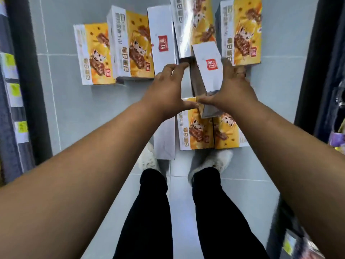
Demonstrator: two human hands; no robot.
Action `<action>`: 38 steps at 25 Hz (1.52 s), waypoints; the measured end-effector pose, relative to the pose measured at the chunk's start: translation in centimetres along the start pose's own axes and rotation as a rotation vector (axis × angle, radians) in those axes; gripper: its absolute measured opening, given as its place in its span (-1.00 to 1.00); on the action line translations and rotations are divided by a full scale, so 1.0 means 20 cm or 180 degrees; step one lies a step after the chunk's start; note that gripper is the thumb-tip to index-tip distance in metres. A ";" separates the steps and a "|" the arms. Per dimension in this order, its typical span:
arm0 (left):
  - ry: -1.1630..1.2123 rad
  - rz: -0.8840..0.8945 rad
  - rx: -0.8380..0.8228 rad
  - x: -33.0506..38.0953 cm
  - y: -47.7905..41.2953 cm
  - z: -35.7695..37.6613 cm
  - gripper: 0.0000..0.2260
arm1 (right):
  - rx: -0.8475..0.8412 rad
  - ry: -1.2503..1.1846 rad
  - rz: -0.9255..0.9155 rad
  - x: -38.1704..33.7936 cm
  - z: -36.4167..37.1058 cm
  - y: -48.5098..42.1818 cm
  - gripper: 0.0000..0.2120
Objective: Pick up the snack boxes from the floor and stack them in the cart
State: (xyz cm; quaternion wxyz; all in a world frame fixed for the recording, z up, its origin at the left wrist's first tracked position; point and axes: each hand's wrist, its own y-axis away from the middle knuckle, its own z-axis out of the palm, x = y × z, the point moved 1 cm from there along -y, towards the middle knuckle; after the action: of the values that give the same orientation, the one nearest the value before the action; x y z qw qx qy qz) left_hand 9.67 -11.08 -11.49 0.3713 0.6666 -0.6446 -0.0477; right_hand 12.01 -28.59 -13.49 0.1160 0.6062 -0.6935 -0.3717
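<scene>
Floor (pixel 74 101): pale tile under both grips, carrying every loose snack box in view.
Shelving (pixel 16 90): dark uprights out to either side of the grips, with price tags on the left run. Goods there too blurred to name.
Cart: not in view, so nothing to say of its load.
Far row (pixel 130 49): five boxes beyond the fingertips, some flat with orange faces up, some on edge. All shut, contents unseen.
Near pair (pixel 197 131): two orange-faced boxes flat below the wrists, side by side and touching. Also shut.
Held box (pixel 207 68): tilted between the two grips, white face with red logo uppermost, lower end over the near pair. Probably clear of the floor already, though its underside is hidden.
Left grip (pixel 168 90): closed on the held box, fingers curled onto its shaded long side, thumb at the lower corner.
Right grip (pixel 235 88): closed on the same box from the opposite side, fingers over the white face, thumb meeting the left thumb.
Step in hand: lifting one box, judged early in the task with so many left down.
Doing it well: squeeze evenly from both sides, firmly but without crushing the card. Level the box before raising it, keep the low end from snagging the near pair, and carry it flat, ready for stacking.
</scene>
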 end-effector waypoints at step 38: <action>0.1896 -0.1098 0.0372 -0.23 -0.25 0.38 0.07 | 0.0747 -0.3660 0.0324 0.39 0.24 0.03 -0.25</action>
State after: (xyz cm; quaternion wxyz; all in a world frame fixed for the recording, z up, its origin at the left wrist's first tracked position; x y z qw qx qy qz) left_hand 8.81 -10.76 -21.65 0.4908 0.7705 -0.3876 0.1238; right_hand 6.71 -34.01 -18.64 -0.3288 0.2821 -0.7097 -0.5555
